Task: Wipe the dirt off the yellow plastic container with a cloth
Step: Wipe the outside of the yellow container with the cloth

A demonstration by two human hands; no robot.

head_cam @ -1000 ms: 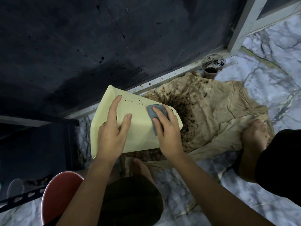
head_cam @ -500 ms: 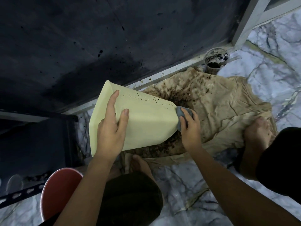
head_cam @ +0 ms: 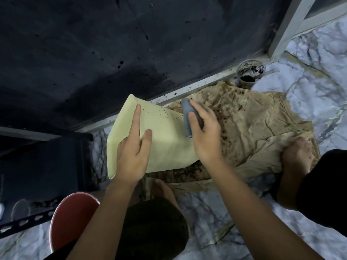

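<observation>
The pale yellow plastic container [head_cam: 165, 143] lies tilted on its side in the middle of the view, held off the floor. Dark specks of dirt dot its upper far face. My left hand [head_cam: 133, 154] grips its near side, fingers spread over the top face. My right hand [head_cam: 203, 132] presses a folded grey cloth [head_cam: 187, 119] against the container's right end, near the speckled edge. Part of the cloth is hidden under my fingers.
A crumpled brown paper sheet [head_cam: 259, 128] strewn with dirt covers the marble floor beneath. A dirty cup [head_cam: 249, 74] of dark soil stands at the wall's base. A red stool [head_cam: 71, 216] is at lower left, beside a dark rack [head_cam: 47, 162]. My bare feet rest on the paper.
My right hand slid the cloth from the container's top face down over its right end, then back up along that end. The container tilted slightly; my left hand kept its grip.
</observation>
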